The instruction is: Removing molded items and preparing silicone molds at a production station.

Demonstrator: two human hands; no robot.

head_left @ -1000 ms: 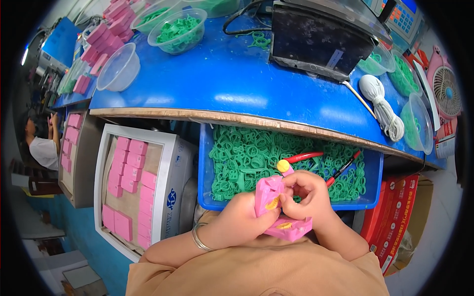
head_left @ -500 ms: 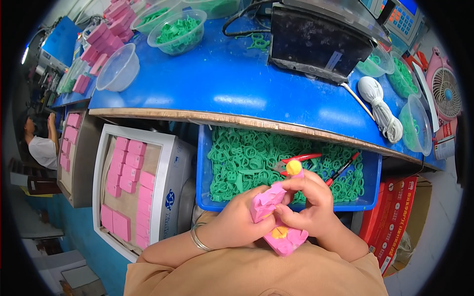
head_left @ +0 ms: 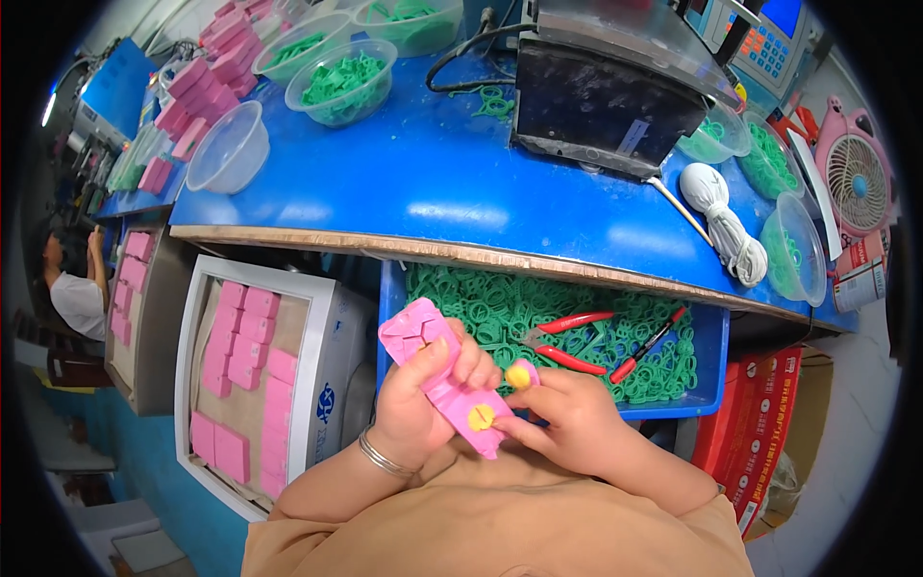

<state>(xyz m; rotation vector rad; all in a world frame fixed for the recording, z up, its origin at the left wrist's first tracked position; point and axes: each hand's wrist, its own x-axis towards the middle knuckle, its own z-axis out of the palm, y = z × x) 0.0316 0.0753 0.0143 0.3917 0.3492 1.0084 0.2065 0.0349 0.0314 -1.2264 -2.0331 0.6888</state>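
Gripping a pink plastic holder (head_left: 437, 380) tilted over the drawer of green rings (head_left: 538, 313), the left hand (head_left: 418, 409) is closed round it to steady it, while the right hand (head_left: 562, 418) pinches a small yellow piece (head_left: 519, 375) at its edge.

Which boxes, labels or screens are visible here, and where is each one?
Red carton: low right, beside the blue bin, red with white print.
White label: slanted strip on the dark machine's front.
Screen: top right, bright blue, above coloured keys.
Can: right bench edge, red and white wrapper.
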